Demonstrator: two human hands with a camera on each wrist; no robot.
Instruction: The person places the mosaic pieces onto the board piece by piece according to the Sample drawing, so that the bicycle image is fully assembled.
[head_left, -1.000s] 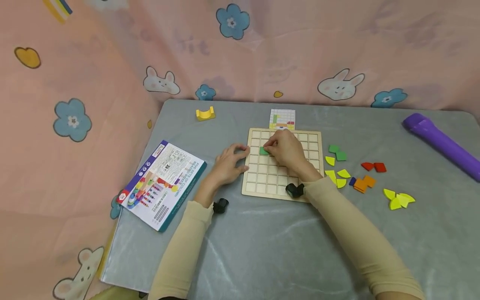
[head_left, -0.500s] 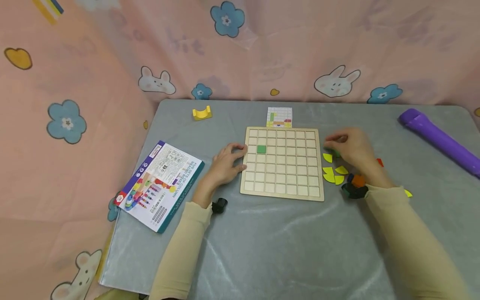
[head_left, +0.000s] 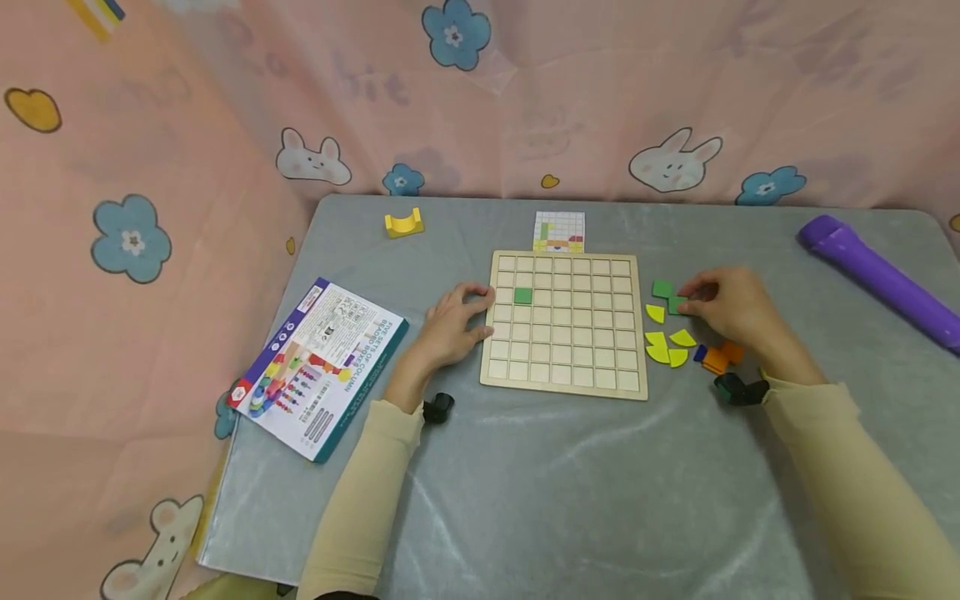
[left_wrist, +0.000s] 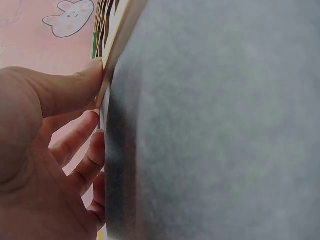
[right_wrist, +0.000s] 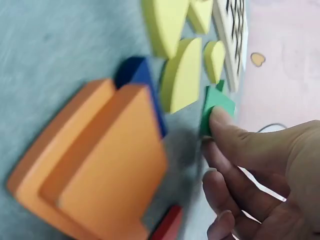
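Observation:
The wooden grid board (head_left: 558, 388) lies on the table with one green square tile (head_left: 522, 296) in its upper left part. My left hand (head_left: 453, 329) touches the board's left edge with thumb and fingertips, the fingers spread and loosely bent. Right of the board, my right hand (head_left: 733, 312) pinches a second green square tile (right_wrist: 225, 100) between thumb and index finger. Another green tile (head_left: 662, 289) lies just beyond it. Close by are several yellow quarter-round pieces (head_left: 656, 314), stacked orange pieces (right_wrist: 115, 160) and a blue piece (right_wrist: 142, 87).
A small pattern card (head_left: 558, 230) lies behind the board. The printed box (head_left: 318, 367) is at left, a yellow arch block (head_left: 404, 223) at the back left, and a purple tube-shaped object (head_left: 877, 279) at the right. A red piece (right_wrist: 167, 225) shows beneath the right hand.
My right hand has let go of the green tile on the board and moved right to the loose pieces, where it grips another green tile. The left hand stays at the board's edge.

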